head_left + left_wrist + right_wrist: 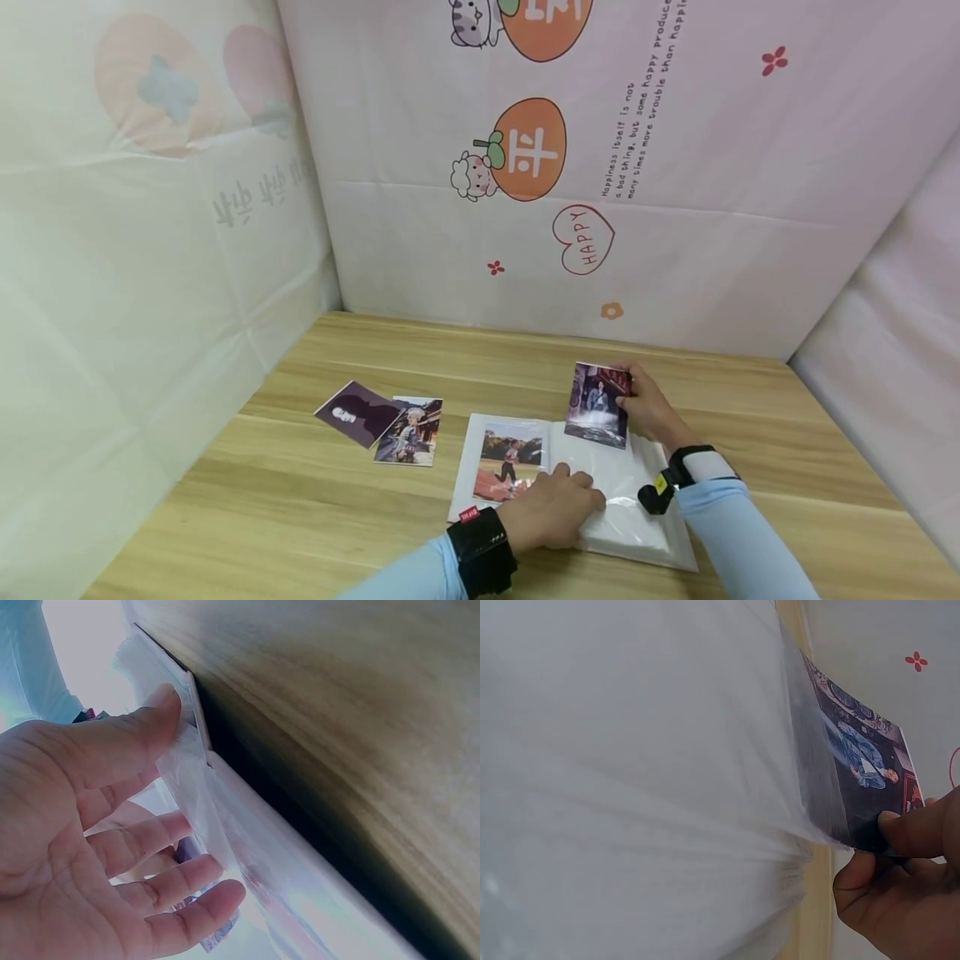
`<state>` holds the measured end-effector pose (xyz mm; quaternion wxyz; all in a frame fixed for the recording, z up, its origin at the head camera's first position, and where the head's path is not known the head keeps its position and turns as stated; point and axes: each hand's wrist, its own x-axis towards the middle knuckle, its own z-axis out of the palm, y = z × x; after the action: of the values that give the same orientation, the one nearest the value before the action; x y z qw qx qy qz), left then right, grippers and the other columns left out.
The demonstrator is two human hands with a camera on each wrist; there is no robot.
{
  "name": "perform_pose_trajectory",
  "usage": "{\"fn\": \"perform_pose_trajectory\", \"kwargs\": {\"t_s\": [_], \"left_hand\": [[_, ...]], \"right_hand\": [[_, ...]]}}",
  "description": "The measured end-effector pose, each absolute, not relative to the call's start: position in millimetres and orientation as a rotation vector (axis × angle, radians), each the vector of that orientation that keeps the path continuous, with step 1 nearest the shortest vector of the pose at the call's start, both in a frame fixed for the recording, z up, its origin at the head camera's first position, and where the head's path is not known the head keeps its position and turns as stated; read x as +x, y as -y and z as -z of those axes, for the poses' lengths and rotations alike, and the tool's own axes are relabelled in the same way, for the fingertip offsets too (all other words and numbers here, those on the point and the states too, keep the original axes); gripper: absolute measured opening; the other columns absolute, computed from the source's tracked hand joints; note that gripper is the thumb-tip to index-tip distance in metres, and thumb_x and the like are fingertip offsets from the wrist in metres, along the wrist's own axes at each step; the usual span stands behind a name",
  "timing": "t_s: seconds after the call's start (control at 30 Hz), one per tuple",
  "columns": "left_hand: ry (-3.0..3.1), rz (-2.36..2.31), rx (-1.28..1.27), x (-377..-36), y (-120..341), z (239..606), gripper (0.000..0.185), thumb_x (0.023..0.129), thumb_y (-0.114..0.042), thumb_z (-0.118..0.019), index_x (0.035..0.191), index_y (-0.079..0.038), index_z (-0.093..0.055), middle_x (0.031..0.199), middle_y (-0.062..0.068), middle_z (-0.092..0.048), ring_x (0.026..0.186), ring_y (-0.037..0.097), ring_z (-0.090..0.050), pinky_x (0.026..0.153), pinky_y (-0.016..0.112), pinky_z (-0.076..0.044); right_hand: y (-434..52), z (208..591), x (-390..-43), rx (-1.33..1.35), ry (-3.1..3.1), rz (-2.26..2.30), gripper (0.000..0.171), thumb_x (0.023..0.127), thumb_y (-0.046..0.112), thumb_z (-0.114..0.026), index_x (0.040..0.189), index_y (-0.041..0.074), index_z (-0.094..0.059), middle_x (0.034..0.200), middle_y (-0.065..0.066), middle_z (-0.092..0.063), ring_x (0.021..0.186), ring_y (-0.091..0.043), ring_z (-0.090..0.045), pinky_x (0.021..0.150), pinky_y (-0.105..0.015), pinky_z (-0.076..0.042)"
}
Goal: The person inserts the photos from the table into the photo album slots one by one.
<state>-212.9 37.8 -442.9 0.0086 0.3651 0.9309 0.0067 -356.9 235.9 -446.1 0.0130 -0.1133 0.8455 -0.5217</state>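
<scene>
The right hand [651,408] pinches a photo print [597,405] by its edge, its lower end entering the clear sleeve of the photo album [637,533] on the surface. The left hand [553,508], fingers relaxed, presses the sleeve. The print looks light, thin and bendable; the edge grip likely suits it.

Soft even light; blurred wrist views
</scene>
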Motion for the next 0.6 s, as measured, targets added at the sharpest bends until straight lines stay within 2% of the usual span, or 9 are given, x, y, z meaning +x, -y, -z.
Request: {"fn": "perform_pose_trajectory", "kwargs": {"t_s": [0.13, 0.27, 0.37, 0.6], "left_hand": [[-2.911, -0.01, 1.14, -212.9, -37.7, 442.5, 0.046, 0.067, -0.039, -0.08, 0.11, -0.032, -0.065, 0.108, -0.011, -0.054, 0.086, 0.012, -0.045, 0.062, 0.026, -0.041], [-2.914, 0.003, 1.147, -213.0, -37.7, 443.1, 0.046, 0.067, -0.04, -0.08, 0.11, -0.032, -0.064, 0.108, -0.011, -0.054, 0.086, 0.012, -0.045, 0.062, 0.026, -0.041], [-2.913, 0.007, 1.151, -213.0, -37.8, 443.0, 0.046, 0.067, -0.04, -0.08, 0.109, -0.032, -0.064, 0.107, -0.011, -0.054, 0.086, 0.012, -0.045, 0.062, 0.027, -0.041], [-2.9, 0.005, 1.138, -212.5, -38.0, 441.5, 0.047, 0.067, -0.041, -0.08, 0.111, -0.032, -0.064, 0.107, -0.011, -0.054, 0.087, 0.013, -0.045, 0.063, 0.027, -0.042]], "right_hand": [[-235.6, 446.5, -355.1, -0.416, -2.597, 1.587, 0.056, 0.083, -0.02, -0.041, 0.135, -0.002, -0.031, 0.112, -0.039, -0.047, 0.094, -0.041, -0.053, 0.072, -0.038, -0.048], [-236.5, 449.0, -353.3, -0.447, -2.56, 1.544, 0.056, 0.081, -0.02, -0.043, 0.133, -0.001, -0.033, 0.101, -0.034, -0.054, 0.081, -0.033, -0.057, 0.063, -0.036, -0.048], [-238.6, 450.5, -352.0, -0.453, -2.529, 1.529, 0.055, 0.082, -0.018, -0.044, 0.133, 0.0, -0.033, 0.098, -0.031, -0.056, 0.078, -0.029, -0.057, 0.061, -0.036, -0.048], [-243.2, 451.0, -349.7, -0.518, -2.42, 1.564, 0.056, 0.08, -0.017, -0.046, 0.133, -0.004, -0.034, 0.106, -0.033, -0.055, 0.085, -0.031, -0.06, 0.07, -0.038, -0.05]]}}
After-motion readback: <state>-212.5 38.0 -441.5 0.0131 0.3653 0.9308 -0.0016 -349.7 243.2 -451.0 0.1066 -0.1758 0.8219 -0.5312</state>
